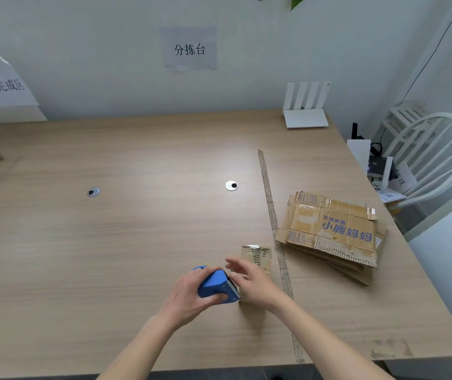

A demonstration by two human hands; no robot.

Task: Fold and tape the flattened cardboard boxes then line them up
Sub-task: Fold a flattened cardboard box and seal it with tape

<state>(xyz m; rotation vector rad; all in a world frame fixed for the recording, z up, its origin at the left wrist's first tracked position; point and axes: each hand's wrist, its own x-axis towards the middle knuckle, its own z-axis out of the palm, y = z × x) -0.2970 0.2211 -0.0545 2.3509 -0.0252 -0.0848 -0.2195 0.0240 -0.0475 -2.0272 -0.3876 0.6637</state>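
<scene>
Blue tape dispenser [216,283] in left hand [189,294], right hand [249,281] on small box [257,260]

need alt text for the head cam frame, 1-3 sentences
A person's left hand grips a blue tape dispenser beside a small cardboard box, over which the open right hand reaches, on a wooden table. A stack of flattened cardboard boxes lies to the right, beyond a tape strip running down the tabletop.

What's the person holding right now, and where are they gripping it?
The left hand grips the blue tape dispenser around its body, behind the serrated blade. The right hand holds nothing, fingers straight over the small cardboard box.
</scene>
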